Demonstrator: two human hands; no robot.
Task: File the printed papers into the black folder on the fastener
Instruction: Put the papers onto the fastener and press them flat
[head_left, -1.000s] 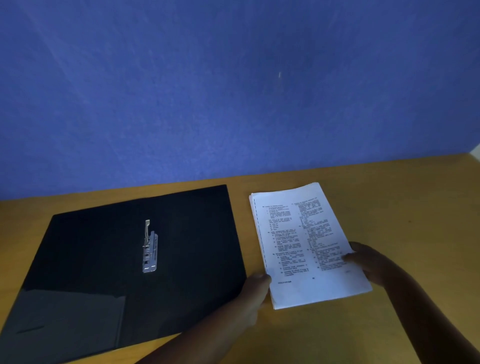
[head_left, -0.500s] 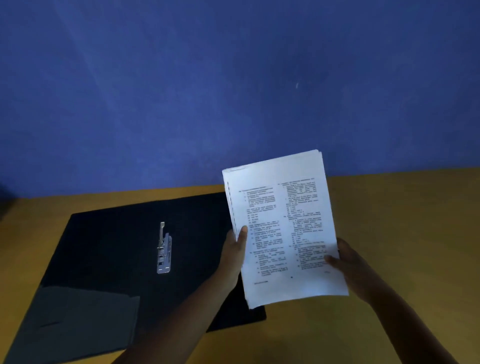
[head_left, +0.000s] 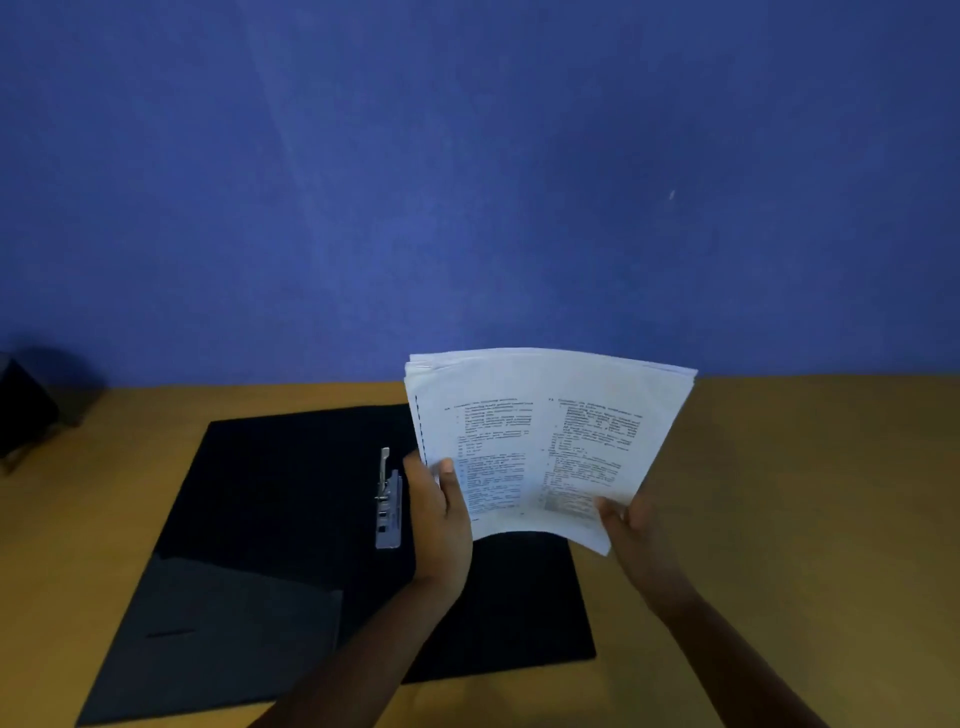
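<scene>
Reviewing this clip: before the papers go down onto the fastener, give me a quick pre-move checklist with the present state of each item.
1. Both hands hold the stack: ok. The left hand grips the left edge of the printed papers, and the right hand grips the lower right corner.
2. Folder open and flat: ok. The black folder lies open on the table.
3. Fastener exposed: ok. The metal fastener is uncovered, left of the left hand.
4. Fastener clamp released: cannot tell.
5. Punch holes line up with the fastener: cannot tell; the holes are not discernible.
6. Stack squared: not ok. The sheets bow upward and fan at the top edge.
</scene>
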